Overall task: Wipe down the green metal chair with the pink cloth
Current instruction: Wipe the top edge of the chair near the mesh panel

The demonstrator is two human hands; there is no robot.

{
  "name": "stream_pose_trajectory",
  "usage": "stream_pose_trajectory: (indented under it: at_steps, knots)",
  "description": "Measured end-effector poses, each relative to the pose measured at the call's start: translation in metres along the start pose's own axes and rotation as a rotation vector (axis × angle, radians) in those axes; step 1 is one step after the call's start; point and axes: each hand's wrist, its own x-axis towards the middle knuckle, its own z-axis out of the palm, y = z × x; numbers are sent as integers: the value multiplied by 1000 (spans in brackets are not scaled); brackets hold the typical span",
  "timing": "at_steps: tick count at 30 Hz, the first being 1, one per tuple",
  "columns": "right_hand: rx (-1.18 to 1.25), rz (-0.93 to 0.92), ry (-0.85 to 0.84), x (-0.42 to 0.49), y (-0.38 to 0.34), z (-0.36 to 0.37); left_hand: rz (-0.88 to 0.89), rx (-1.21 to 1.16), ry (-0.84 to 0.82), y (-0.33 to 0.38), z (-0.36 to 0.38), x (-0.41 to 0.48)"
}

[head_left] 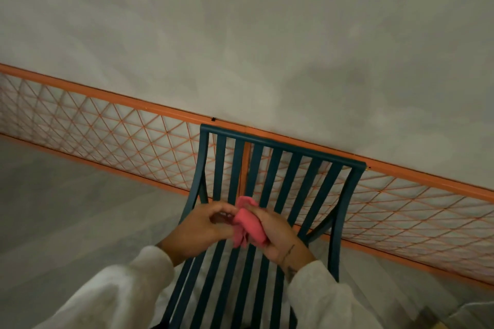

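Note:
The green metal chair (pixel 283 168) stands in front of me, its slatted back toward the wall and its slatted seat running down to the bottom edge. Above the seat, both my hands hold the bunched pink cloth (pixel 250 224). My right hand (pixel 278 235) wraps around most of the cloth. My left hand (pixel 203 224) pinches its left edge with the fingertips. The cloth is held in the air just in front of the lower backrest slats; I cannot tell whether it touches them.
An orange metal lattice fence (pixel 107 125) runs along the grey plaster wall (pixel 240 35) right behind the chair. Grey floor (pixel 53 208) lies to the left of the chair. A pale object edge shows at the bottom right corner.

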Motion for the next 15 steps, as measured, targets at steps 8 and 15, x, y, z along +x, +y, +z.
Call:
stream_pose_trajectory:
  at_steps: [8,15]
  knots:
    - [-78,79,-185,-48,34,13,219,188,142,-20,-1,-38]
    - [-281,-155,-190,-94,76,50,175,-161,213,-23,-40,-98]
